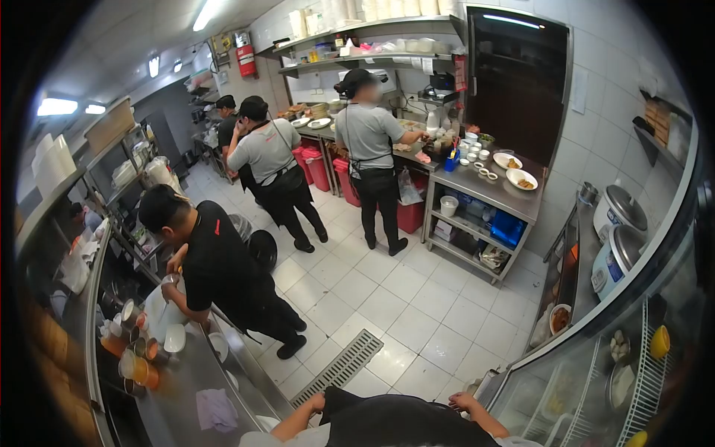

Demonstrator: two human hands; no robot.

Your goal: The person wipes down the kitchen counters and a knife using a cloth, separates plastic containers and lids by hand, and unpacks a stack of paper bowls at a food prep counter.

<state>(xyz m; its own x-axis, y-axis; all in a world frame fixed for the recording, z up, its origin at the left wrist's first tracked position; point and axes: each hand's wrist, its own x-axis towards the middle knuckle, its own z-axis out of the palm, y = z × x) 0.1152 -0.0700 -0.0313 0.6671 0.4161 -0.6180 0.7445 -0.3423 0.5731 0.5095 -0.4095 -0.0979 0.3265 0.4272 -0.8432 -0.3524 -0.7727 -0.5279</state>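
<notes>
At the bottom, a black apron lies over my front. My left hand is closed at the apron's left corner and appears to grip the cloth; the fingertips are partly hidden. My right hand is at the apron's right edge, fingers loosely bent and a little apart, with nothing visible in them. To the left, a steel counter bears a crumpled lilac cloth, a white bowl and orange sauce containers.
A co-worker in black bends over the left counter. Several others work by the back counter, where a steel table bears plates. A floor grate lies ahead. To the right are a glass-fronted case and rice cookers.
</notes>
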